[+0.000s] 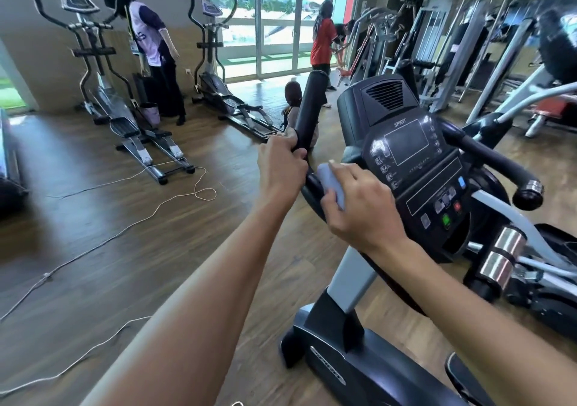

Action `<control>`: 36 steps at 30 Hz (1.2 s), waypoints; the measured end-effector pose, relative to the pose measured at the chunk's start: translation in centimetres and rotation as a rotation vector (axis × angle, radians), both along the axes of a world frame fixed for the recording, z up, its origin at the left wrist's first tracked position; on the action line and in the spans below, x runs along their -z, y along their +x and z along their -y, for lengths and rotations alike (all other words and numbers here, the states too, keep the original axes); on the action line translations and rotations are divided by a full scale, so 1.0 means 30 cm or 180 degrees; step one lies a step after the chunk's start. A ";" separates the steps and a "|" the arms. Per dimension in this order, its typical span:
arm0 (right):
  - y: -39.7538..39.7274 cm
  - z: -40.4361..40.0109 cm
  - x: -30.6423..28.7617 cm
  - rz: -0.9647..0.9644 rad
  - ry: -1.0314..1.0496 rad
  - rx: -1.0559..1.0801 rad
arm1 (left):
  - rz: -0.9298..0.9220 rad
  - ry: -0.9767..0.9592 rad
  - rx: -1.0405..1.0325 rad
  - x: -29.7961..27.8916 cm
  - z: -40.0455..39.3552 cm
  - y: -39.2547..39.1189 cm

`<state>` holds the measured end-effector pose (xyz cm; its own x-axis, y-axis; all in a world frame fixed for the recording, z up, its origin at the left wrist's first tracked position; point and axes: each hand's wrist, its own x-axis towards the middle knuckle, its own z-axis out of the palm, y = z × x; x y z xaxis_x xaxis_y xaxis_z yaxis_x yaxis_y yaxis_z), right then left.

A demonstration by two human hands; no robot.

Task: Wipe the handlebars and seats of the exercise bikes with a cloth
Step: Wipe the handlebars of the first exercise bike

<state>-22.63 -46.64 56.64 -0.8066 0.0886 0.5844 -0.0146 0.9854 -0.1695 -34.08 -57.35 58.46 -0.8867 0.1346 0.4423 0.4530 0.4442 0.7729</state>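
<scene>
Pale blue, the cloth [332,187] sits folded under the right hand [362,209], whose fingers curl round it and press it onto the lower bend of the left handlebar [307,115], just beside the console [418,168]. The left hand [281,168] wraps its fingers tightly round the same bar a little higher, likely to steady the swinging arm while the cloth rubs below the grip. The bar's foam sleeve rises clear above both hands, so that stretch looks still to be wiped. The right handlebar [493,159] reaches out past the console, untouched by either hand; no seat is in view. Underfoot is brown wood-plank floor [93,249], with a white cable [187,193] looping across it. Two ellipticals [103,93] stand by the far wall, weight machines [437,46] crowd the right side, and several people stand near the tall windows [274,15].
</scene>
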 end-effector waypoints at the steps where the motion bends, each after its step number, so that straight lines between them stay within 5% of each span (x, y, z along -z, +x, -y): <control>1: -0.039 0.012 -0.013 0.0029 -0.0018 -0.0018 | -0.0011 0.0029 0.0006 0.003 0.001 0.001; 9: 0.247 -0.013 0.082 -0.0193 0.0718 -0.0426 | -0.0027 0.0134 0.0183 0.024 0.035 -0.002; 14: 0.013 0.034 0.037 -0.0246 0.0905 -0.0328 | 0.0150 -0.0069 0.0531 0.019 0.067 -0.031; 17: -0.053 0.050 0.006 -0.0134 0.0652 -0.0378 | 0.0615 0.0392 0.0909 0.004 0.098 -0.041; 24: 0.303 -0.020 0.109 -0.0169 0.0747 -0.0475 | 0.0857 0.0494 0.0917 0.017 0.117 0.022; 27: 0.331 -0.039 0.131 -0.0236 0.0871 -0.0339 | 0.0640 -0.0138 0.0987 0.080 0.115 0.087; 30: 0.228 -0.021 0.090 -0.0077 0.0751 -0.0187 | 0.0495 -0.0085 0.1025 0.097 0.099 0.119; 36: 0.309 -0.057 0.093 0.0246 0.0220 -0.0176 | -0.0162 -0.0483 0.0041 0.101 0.027 0.206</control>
<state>-13.36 -44.93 53.85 -0.8520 0.0045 0.5235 -0.0587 0.9928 -0.1040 -27.89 -58.15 55.43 -0.8613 0.2147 0.4604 0.4965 0.5481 0.6731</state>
